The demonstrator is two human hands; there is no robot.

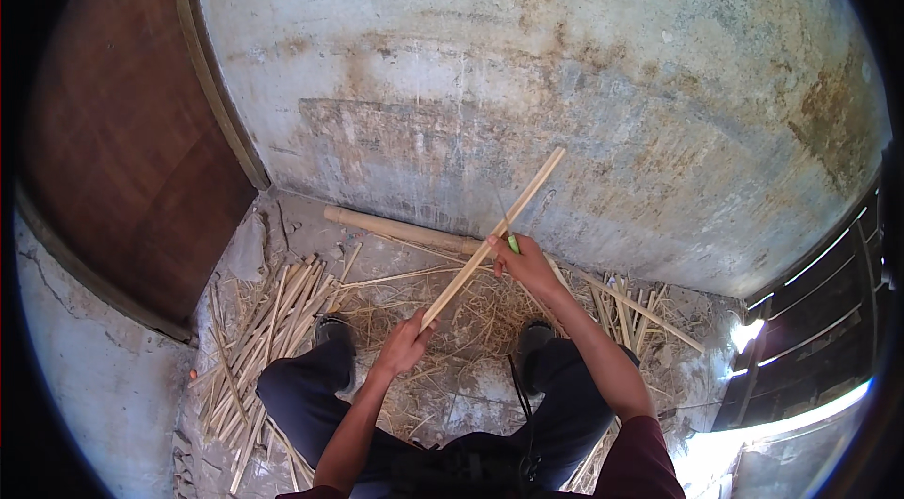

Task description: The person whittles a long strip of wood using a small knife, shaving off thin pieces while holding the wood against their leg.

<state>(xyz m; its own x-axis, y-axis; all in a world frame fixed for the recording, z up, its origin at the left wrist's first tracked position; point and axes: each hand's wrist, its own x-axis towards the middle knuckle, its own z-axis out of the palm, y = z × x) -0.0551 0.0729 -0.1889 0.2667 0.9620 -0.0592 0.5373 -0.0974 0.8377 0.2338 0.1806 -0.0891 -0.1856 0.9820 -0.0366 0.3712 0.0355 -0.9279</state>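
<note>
A long, pale split bamboo strip slants up and to the right in front of me, over the space between my knees. My left hand is closed around its lower end. Higher up, my right hand grips a knife with a green handle, its thin blade pointing up beside the strip. The fingers of that hand also press against the strip near its middle. Exactly where the blade's edge meets the bamboo is too small to tell.
Many split strips lie piled at my left, and more strips at my right. A whole bamboo pole rests along the wall. Shavings litter the floor between my boots. A brown door stands at the left.
</note>
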